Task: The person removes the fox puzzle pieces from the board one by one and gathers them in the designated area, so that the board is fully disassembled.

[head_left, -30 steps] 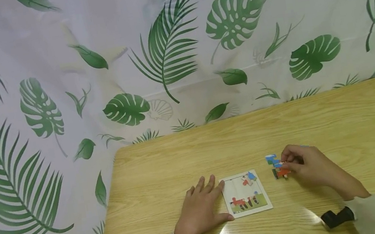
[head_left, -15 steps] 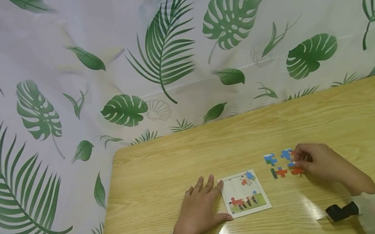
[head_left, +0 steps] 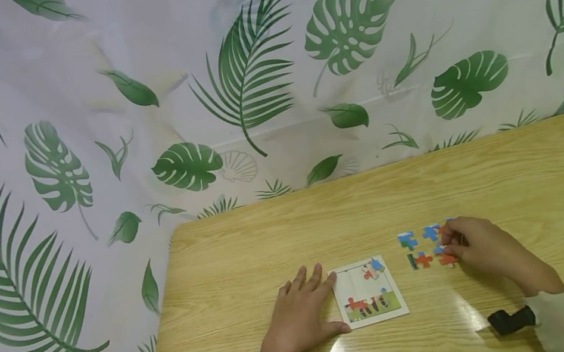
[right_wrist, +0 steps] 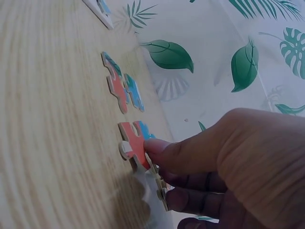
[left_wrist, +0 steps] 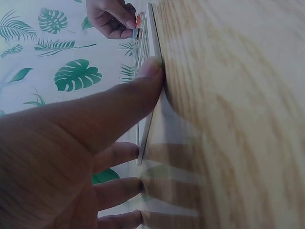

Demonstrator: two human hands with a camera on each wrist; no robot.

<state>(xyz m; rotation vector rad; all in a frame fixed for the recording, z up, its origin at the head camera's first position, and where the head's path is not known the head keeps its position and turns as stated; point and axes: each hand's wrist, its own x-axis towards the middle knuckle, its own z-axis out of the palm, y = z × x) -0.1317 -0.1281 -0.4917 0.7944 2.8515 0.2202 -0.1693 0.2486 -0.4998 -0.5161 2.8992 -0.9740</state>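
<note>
My left hand [head_left: 298, 315] lies beside the small white puzzle tray [head_left: 378, 319], fingers spread, the thumb [left_wrist: 150, 69] and index finger touching its left edge. Part of a picture lies in the tray: a green and red strip along the bottom and a piece [head_left: 373, 270] at the upper right. To the right of the tray, my right hand [head_left: 478, 247] pinches a jigsaw piece [right_wrist: 162, 188] between thumb and fingers, mostly hidden edge-on. Its thumb tip overlaps a red and blue jigsaw piece [right_wrist: 136, 143] on the table in the right wrist view.
Loose jigsaw pieces lie left of my right hand: a blue and green one [head_left: 407, 240], a blue one [head_left: 430, 233] and a red one [head_left: 423, 259]. The wood-grain table [head_left: 269, 238] meets a leaf-printed sheet [head_left: 273, 111] behind it.
My right hand has shifted right from over the left-hand loose pieces, which now show spread apart. In the last half second it has barely moved. The left hand stays at the tray.
</note>
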